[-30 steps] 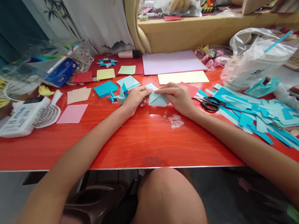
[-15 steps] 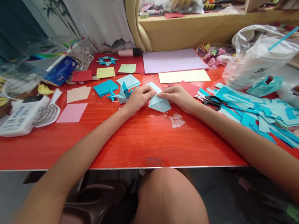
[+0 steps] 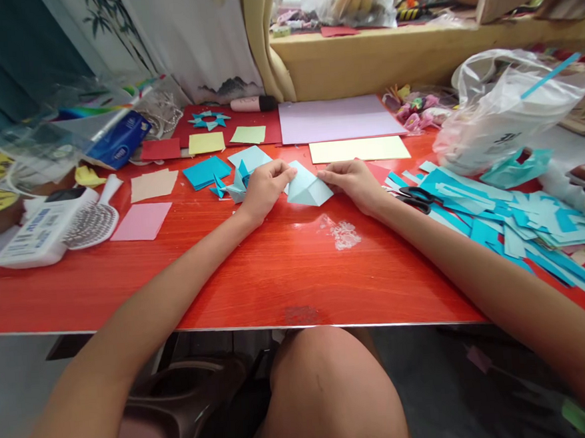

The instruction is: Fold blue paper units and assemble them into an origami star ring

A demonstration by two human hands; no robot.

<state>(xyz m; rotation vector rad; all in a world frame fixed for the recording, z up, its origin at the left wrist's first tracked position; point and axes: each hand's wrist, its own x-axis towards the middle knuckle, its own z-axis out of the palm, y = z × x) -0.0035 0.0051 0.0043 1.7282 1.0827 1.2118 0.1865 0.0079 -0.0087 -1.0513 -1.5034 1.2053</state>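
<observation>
A light blue sheet of paper with folded creases is stretched between my two hands, a little above the red table. My left hand pinches its left edge between thumb and fingers. On the other side, my right hand pinches the right corner. Just beyond my left hand lie several folded blue paper pieces, partly hidden by it. A stack of darker blue squares and a light blue square rest behind them.
Black-handled scissors and a heap of blue paper strips lie to the right. A hairbrush and a white box-like container stand left. A folded blue paper ring sits at the back. Clear plastic crumbs are in front.
The paper has turned and its lower edge has risen. My right hand has slid from the paper's upper middle to its right corner, so the hands are farther apart.
</observation>
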